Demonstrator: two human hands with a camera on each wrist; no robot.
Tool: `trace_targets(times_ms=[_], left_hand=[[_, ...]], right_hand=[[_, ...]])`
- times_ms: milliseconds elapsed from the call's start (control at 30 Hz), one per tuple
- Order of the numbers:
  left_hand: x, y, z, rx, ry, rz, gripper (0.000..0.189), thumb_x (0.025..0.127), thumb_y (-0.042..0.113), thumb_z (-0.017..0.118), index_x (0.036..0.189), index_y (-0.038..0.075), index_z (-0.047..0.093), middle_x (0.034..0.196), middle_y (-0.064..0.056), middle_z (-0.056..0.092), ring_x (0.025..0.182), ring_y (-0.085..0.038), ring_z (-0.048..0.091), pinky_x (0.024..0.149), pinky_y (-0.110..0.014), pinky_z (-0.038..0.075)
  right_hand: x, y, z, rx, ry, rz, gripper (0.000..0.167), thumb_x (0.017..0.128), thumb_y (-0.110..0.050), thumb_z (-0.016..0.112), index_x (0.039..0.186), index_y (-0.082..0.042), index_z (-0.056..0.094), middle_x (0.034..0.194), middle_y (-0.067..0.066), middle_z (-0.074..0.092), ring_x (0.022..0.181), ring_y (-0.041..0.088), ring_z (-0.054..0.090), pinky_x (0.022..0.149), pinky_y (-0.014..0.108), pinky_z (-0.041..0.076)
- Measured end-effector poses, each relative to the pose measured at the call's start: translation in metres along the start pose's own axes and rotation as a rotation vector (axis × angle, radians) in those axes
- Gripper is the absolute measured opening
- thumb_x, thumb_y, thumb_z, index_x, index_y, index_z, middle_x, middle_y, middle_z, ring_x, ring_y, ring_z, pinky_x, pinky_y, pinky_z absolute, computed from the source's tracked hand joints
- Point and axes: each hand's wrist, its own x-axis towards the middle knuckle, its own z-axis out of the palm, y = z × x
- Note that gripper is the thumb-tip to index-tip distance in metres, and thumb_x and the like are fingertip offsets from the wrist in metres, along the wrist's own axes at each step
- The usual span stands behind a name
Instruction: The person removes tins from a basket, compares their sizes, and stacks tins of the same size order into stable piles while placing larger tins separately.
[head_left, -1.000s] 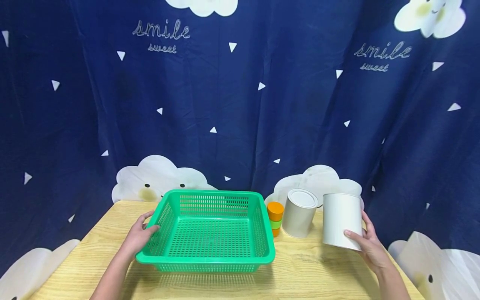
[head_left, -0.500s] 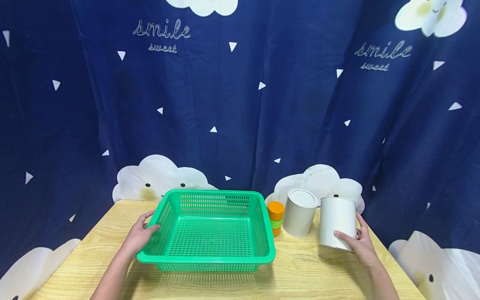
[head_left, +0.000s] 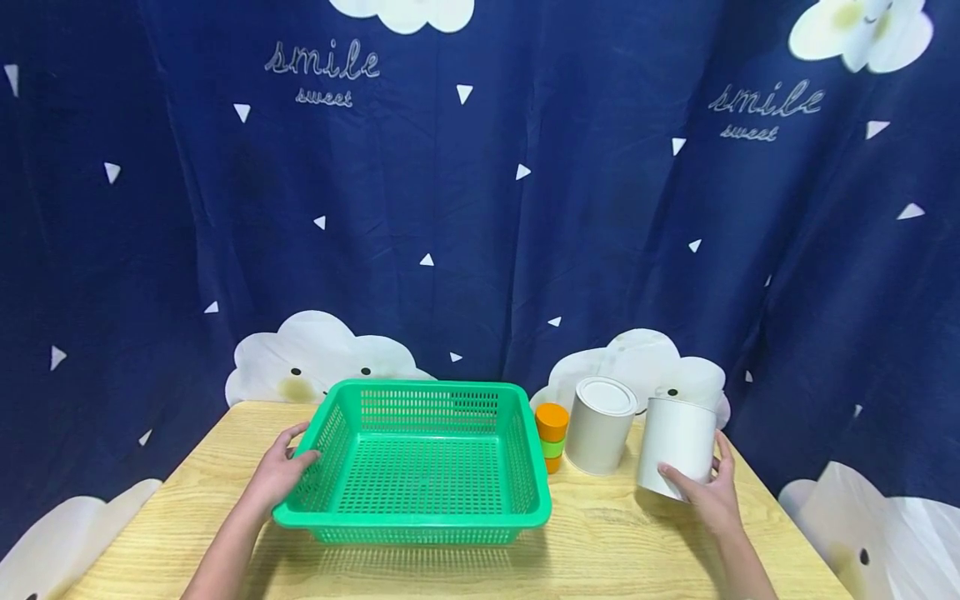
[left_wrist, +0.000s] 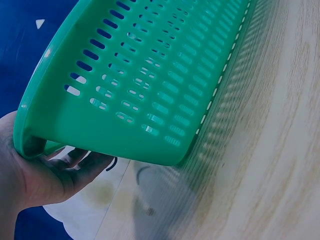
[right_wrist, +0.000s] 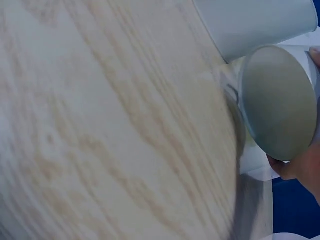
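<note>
My left hand (head_left: 277, 471) grips the left rim of a green plastic basket (head_left: 412, 522), thumb over the rim and fingers under it. In the left wrist view the fingers (left_wrist: 75, 170) curl beneath the rim, beside the slotted wall (left_wrist: 165, 80). At the right, my right hand (head_left: 708, 493) holds a white can (head_left: 677, 446) around its side, with the thumb toward me. The can leans, its top tipped to the right. Its round bottom (right_wrist: 279, 102) faces the right wrist view, raised from the wooden table. Nothing lies inside the basket.
A second white can (head_left: 600, 429) with a lid stands upright left of the held can. Between it and the basket stands a small orange and green cylinder (head_left: 552, 425). Behind the wooden table (head_left: 600, 550) hangs a dark blue curtain (head_left: 480, 208) with cloud prints.
The white can and my right hand have shifted a little left and lower, and the can has tilted more. My left hand and the basket have stayed in place.
</note>
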Motion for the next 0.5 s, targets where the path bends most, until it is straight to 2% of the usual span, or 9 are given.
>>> trace_targets(times_ms=[133, 200, 267, 333, 500], left_hand=[[0.0002, 0.0000, 0.0009, 0.007, -0.002, -0.009, 0.060, 0.095, 0.013, 0.047, 0.145, -0.002, 0.018, 0.124, -0.038, 0.046, 0.090, -0.027, 0.063, 0.070, -0.038, 0.054], [0.0006, 0.0000, 0.0008, 0.011, -0.002, -0.011, 0.060, 0.096, 0.014, 0.047, 0.146, -0.001, 0.018, 0.124, -0.038, 0.046, 0.091, -0.028, 0.063, 0.070, -0.038, 0.054], [0.0011, 0.0000, 0.0003, 0.018, -0.001, -0.011, 0.060, 0.096, 0.014, 0.047, 0.146, -0.001, 0.018, 0.125, -0.038, 0.046, 0.092, -0.029, 0.063, 0.070, -0.038, 0.054], [0.0014, -0.0001, -0.0002, 0.021, -0.001, -0.011, 0.060, 0.096, 0.014, 0.047, 0.146, -0.002, 0.018, 0.126, -0.038, 0.045, 0.092, -0.029, 0.063, 0.070, -0.038, 0.054], [0.0004, 0.0008, -0.0001, 0.023, -0.004, -0.007, 0.059, 0.096, 0.013, 0.046, 0.145, -0.002, 0.018, 0.126, -0.039, 0.045, 0.093, -0.030, 0.062, 0.071, -0.039, 0.054]], right_hand=[[0.0001, 0.0038, 0.0006, -0.001, 0.021, 0.016, 0.114, 0.078, -0.021, 0.076, 0.150, -0.023, -0.013, 0.147, 0.024, 0.020, 0.125, 0.036, 0.033, 0.078, 0.015, 0.038], [0.0014, 0.0048, 0.0011, -0.011, 0.020, 0.026, 0.117, 0.077, -0.022, 0.077, 0.149, -0.021, -0.015, 0.149, 0.025, 0.016, 0.128, 0.039, 0.031, 0.091, 0.029, 0.041], [0.0031, 0.0058, 0.0021, -0.027, 0.014, 0.024, 0.118, 0.075, -0.024, 0.078, 0.150, -0.017, -0.013, 0.150, 0.025, 0.016, 0.129, 0.039, 0.030, 0.101, 0.043, 0.035], [0.0046, 0.0061, 0.0033, -0.043, 0.006, 0.003, 0.118, 0.074, -0.022, 0.080, 0.150, -0.012, -0.009, 0.149, 0.026, 0.017, 0.129, 0.040, 0.029, 0.106, 0.053, 0.028], [0.0040, 0.0070, 0.0067, -0.071, 0.047, -0.050, 0.115, 0.069, -0.018, 0.083, 0.150, -0.008, 0.002, 0.142, 0.026, 0.026, 0.124, 0.039, 0.034, 0.102, 0.054, 0.031]])
